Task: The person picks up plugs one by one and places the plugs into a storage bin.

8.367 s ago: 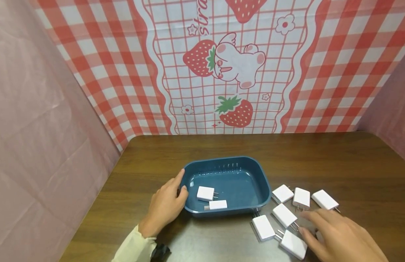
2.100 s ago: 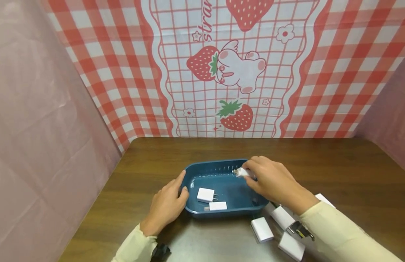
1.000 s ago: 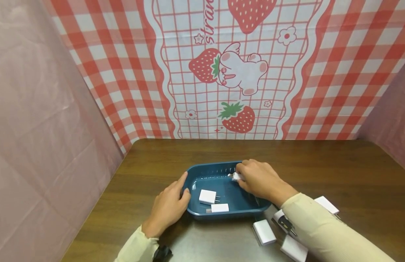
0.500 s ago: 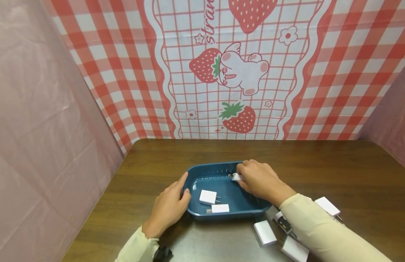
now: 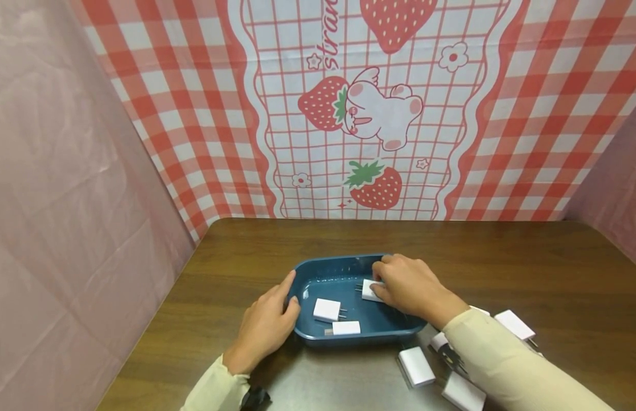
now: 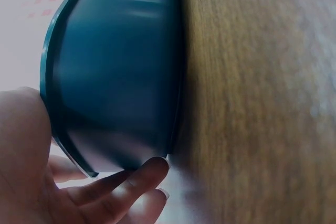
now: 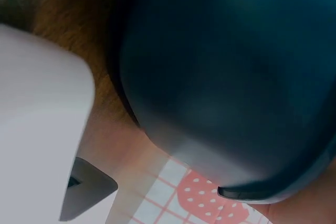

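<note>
A blue tray point(image 5: 349, 338) stands on the table. My left hand point(image 5: 264, 322) holds its left end, thumb and index finger at the rim; in the left wrist view the fingers point(image 6: 123, 192) lie along the outer wall. Inside the tray's right half, my right hand point(image 5: 413, 285) pinches a white charger plug point(image 5: 369, 290), its two prongs pointing left; the hand covers its right end. Two more white items lie in the tray: a charger plug point(image 5: 326, 310) with prongs to the right and a narrower white piece point(image 5: 346, 327) with a metal tip at its left.
Several white charger plugs lie right of the tray, among them one near its front corner point(image 5: 417, 366), one closer to the front point(image 5: 464, 391) and one farther right point(image 5: 514, 324). The right sleeve point(image 5: 503, 354) partly covers others. A checked strawberry cloth point(image 5: 374, 114) hangs behind the table.
My right hand has brought a charger plug from the right-hand group into the tray. In the last half second the plug has turned broad side up. The left hand stays at the tray.
</note>
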A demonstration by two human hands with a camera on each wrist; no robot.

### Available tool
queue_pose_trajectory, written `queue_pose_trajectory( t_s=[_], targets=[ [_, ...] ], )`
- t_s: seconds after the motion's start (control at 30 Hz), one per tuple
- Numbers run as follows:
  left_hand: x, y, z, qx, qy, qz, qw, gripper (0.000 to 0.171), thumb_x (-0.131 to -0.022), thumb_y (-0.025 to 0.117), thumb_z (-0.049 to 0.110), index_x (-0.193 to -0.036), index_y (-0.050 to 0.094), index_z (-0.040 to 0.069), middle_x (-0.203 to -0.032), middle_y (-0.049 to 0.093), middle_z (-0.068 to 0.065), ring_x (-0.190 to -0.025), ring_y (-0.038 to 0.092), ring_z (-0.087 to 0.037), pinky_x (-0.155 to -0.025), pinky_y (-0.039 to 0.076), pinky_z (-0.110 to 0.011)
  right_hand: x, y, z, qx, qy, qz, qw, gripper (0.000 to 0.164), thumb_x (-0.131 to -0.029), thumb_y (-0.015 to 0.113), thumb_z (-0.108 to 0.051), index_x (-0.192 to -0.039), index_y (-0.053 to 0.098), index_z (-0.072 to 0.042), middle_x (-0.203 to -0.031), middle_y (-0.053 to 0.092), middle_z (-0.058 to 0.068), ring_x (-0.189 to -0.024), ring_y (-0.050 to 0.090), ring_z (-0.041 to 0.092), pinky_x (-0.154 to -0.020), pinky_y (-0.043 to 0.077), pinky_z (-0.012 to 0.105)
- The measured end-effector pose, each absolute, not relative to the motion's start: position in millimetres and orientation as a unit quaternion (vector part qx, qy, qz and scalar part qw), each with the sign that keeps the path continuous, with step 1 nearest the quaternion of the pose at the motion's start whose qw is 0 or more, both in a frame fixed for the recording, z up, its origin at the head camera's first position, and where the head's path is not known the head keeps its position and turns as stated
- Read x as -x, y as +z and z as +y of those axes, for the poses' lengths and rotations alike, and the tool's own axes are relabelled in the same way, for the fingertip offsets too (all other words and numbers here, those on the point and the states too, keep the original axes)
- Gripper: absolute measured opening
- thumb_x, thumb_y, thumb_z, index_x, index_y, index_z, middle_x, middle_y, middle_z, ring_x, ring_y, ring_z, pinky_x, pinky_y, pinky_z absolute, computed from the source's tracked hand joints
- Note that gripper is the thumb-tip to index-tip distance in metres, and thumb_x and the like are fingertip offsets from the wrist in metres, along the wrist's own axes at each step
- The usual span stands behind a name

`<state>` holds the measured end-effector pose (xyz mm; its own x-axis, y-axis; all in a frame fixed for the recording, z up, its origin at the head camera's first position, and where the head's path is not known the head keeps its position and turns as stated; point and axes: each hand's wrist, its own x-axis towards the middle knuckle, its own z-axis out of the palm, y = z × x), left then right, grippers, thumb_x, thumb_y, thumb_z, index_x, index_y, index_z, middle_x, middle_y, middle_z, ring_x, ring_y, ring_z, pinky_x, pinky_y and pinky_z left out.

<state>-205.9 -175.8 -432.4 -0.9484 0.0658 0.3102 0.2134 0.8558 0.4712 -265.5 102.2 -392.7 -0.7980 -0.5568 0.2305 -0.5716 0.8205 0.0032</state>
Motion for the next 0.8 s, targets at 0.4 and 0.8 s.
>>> queue_pose_trajectory(
  t_s=[0.4,0.8],
  targets=[
    [205.9,-433.3,-174.6,0.072,-0.257,-0.953,0.143,0.054,-0.09,0.054,0.032,-0.143,0.042,0.024,-0.12,0.063,-0.001,-0.1,0.06,-0.022,-0.073,0.05,-0.05,246.4,-378.4,118.5,-0.273,0.08,-0.947,0.151,0.021,-0.082,0.067,-0.035,-0.094,0.069,-0.018,-0.084,0.063,-0.003,-0.072,0.051,0.012,-0.05,0.046,0.025],
    [205.6,-432.3,-175.3,0.074,-0.263,-0.951,0.146,0.054,-0.09,0.055,0.03,-0.143,0.042,0.024,-0.119,0.064,-0.001,-0.098,0.06,-0.021,-0.074,0.049,-0.049,223.9,-363.6,141.3,-0.236,0.08,-0.952,0.178,0.025,-0.082,0.067,-0.037,-0.096,0.07,-0.016,-0.091,0.065,-0.001,-0.08,0.055,0.015,-0.051,0.049,0.031]
  ],
)
